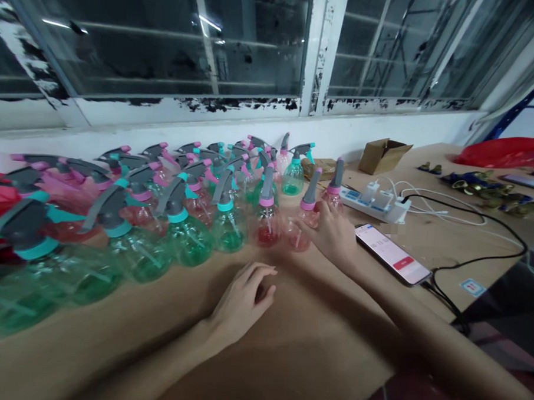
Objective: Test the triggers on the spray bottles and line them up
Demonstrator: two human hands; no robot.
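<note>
Low over the bare brown table [283,318], my left hand [245,293] is loosely curved, thumb apart from the fingers, holding nothing. My right hand [334,232] is at the right end of a group of spray bottles, its thumb spread from the fingers. The thumb lies across the clear body of a pink-collared spray bottle [298,234] with a little red liquid. Another pink-collared spray bottle [335,182] stands just behind my right fingers, its lower part hidden. To the left are a red-liquid spray bottle [267,226] and a green-liquid spray bottle [229,231].
Several more spray bottles fill the left side, up to the window wall [200,117]. On the right are a lit phone [393,252], a power strip [373,204] with cables, an open carton [384,156], brass-coloured parts [475,185] and a red plastic bag [508,153].
</note>
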